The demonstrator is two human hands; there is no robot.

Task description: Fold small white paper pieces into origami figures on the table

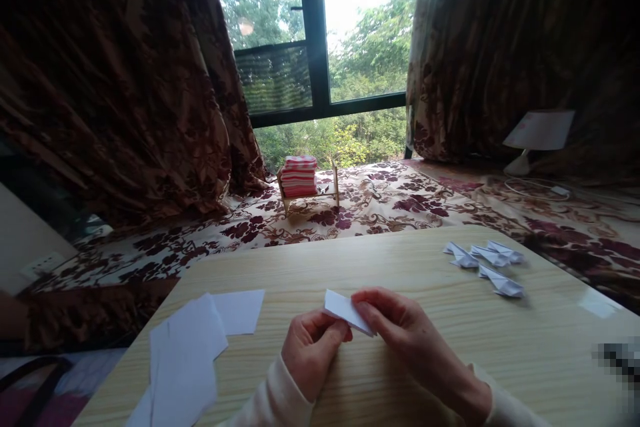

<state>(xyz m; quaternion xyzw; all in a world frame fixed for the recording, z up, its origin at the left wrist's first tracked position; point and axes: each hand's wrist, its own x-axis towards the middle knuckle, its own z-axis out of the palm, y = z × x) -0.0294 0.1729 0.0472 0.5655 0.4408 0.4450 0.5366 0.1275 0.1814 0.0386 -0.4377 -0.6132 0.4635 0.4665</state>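
Note:
Between both hands, above the near middle of the table, is a small folded piece of white paper point(345, 310), tilted down to the right. My left hand point(314, 350) is closed on its lower left edge, thumb in front. My right hand point(400, 320) pinches its right end between thumb and fingers. To the left lie overlapping sheets of white paper point(186, 360). Several folded white paper shapes point(501, 280) with pointed ends sit in a group at the far right of the table.
The pale wooden table point(280, 263) has rounded far corners. Behind it, a patterned cloth point(390, 203) carries a small wooden rack point(336, 188) with folded red-and-white striped cloths point(299, 177). A white lamp point(540, 132) stands at the right, below dark curtains point(125, 80) framing a window.

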